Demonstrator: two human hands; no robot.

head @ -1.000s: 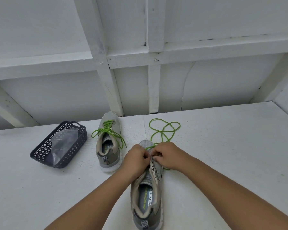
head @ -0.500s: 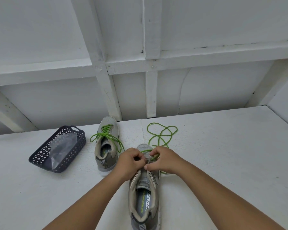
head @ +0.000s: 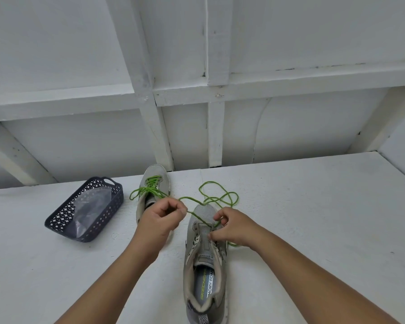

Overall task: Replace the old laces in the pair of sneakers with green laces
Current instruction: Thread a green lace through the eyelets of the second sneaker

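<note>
We read "SKECHERS" in green lettering on the insole (head: 205, 289) of the near sneaker (head: 205, 265). Beside it, the same insole bears "MORY FOA", cut off by the collar. We find no other legible markings.

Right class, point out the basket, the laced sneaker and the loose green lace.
basket (head: 56, 224), head view, near rim.
laced sneaker (head: 158, 170), head view, toe.
loose green lace (head: 230, 195), head view, far loop.

Left hand (head: 160, 213) pinches green lace (head: 220, 197) beside near sneaker (head: 205, 260); right hand (head: 234, 228) pinches it at the eyelets. Laced sneaker (head: 154, 183) and basket (head: 56, 224) on counter (head: 313, 218).
</note>
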